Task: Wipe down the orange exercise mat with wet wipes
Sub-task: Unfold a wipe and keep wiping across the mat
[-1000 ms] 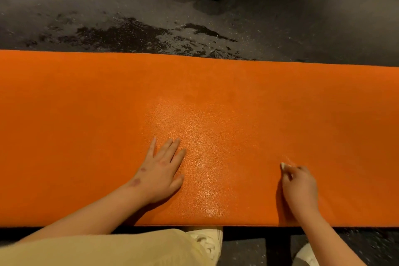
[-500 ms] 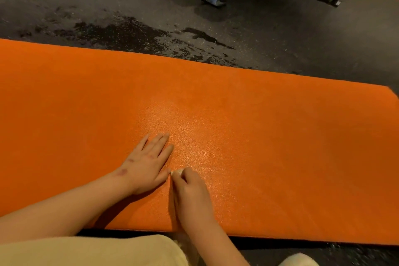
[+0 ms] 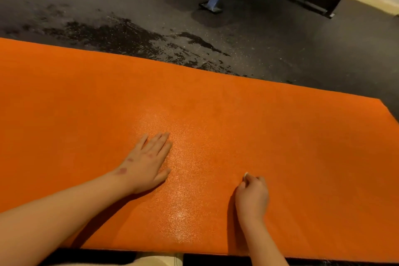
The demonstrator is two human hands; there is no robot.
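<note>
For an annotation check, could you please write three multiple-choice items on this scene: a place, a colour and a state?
1. Where does the left hand rest? A. on the mat B. on the floor C. on a knee
2. What colour is the mat? A. blue B. orange C. green
3. How is the right hand? A. flat, open B. curled round a white wipe C. lifted off the mat
Answers: 1 A, palm flat on it; 2 B, plainly orange; 3 B, wipe peeks from its grip.

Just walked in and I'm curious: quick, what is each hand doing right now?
Left hand: open, fingers straight, flat on the orange mat.
Right hand: closed, fingers curled round a small white wipe on the mat.
</note>
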